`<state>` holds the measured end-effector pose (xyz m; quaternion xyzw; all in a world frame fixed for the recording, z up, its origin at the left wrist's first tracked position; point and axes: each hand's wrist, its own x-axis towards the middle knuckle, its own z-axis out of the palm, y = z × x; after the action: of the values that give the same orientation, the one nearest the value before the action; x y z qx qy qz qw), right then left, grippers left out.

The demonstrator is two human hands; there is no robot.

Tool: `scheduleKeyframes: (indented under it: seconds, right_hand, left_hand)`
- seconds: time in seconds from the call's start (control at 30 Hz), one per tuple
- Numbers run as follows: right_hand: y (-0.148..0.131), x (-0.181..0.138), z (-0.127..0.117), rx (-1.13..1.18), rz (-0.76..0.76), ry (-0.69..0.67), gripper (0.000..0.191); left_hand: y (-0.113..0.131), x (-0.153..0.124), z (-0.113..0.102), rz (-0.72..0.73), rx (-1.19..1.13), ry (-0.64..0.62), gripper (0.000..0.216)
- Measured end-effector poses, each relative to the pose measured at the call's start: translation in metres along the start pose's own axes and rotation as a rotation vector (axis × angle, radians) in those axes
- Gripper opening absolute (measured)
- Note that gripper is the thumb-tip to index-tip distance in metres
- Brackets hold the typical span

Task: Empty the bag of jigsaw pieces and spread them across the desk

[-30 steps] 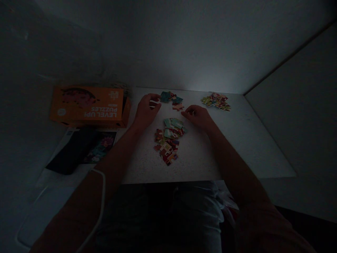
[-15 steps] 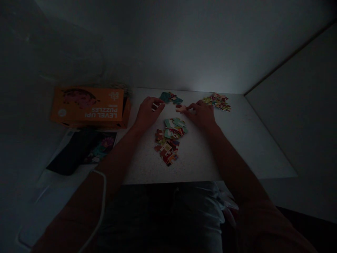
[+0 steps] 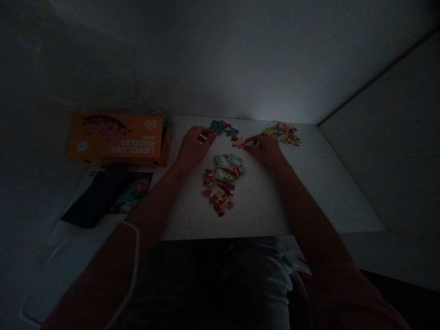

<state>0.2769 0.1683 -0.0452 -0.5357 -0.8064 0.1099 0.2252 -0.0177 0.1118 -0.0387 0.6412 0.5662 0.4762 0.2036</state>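
The scene is dim. My left hand (image 3: 191,146) rests on the white table (image 3: 261,201) with its fingers curled on a small puzzle piece (image 3: 203,136). My right hand (image 3: 266,147) lies flat, its fingertips touching a pinkish puzzle piece (image 3: 237,142). Between the two hands, toward the wall, sits a small joined group of teal pieces (image 3: 222,127). A loose pile of colourful puzzle pieces (image 3: 222,182) lies just in front of both hands.
An orange puzzle box (image 3: 117,139) stands at the left. A dark object (image 3: 94,197) lies on a picture sheet (image 3: 132,192) in front of it. Another heap of pieces (image 3: 283,133) sits at the back right. A wall closes the table's far side.
My right hand moved away from me and to the right, then settled with its fingertips on the pinkish piece. My left hand shifted slightly toward the teal group.
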Motion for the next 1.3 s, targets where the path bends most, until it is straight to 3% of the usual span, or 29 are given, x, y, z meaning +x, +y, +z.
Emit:
scheduleKeyframes:
  seconds: [0.3,0.6,0.83,1.0,1.17,1.23,1.3]
  right_hand:
    - [0.007,0.002,0.001,0.112,-0.044,-0.037,0.02]
    - [0.013,0.0,0.005,0.268,-0.016,-0.071,0.031]
    - [-0.001,-0.003,0.002,0.379,0.029,-0.112,0.033]
    - [0.002,0.004,0.002,0.47,0.125,0.026,0.035]
    - [0.048,0.012,-0.003,0.451,0.268,0.42,0.047]
    - [0.061,0.009,-0.005,0.328,0.318,0.442,0.046]
    - [0.062,0.005,-0.004,0.232,0.301,0.373,0.039]
  left_hand:
    - [-0.003,0.0,0.003,0.014,-0.005,0.013,0.005]
    - [-0.001,0.0,0.001,-0.01,-0.013,-0.002,0.006]
    - [0.003,-0.001,0.0,-0.026,-0.004,-0.016,0.008]
    - [0.003,-0.001,0.0,-0.03,-0.003,-0.023,0.01]
    - [0.0,0.0,0.0,-0.02,0.0,-0.027,0.01]
    - [0.0,-0.001,0.0,-0.014,-0.001,-0.028,0.009]
    - [0.0,-0.001,0.0,-0.01,-0.001,-0.032,0.009]
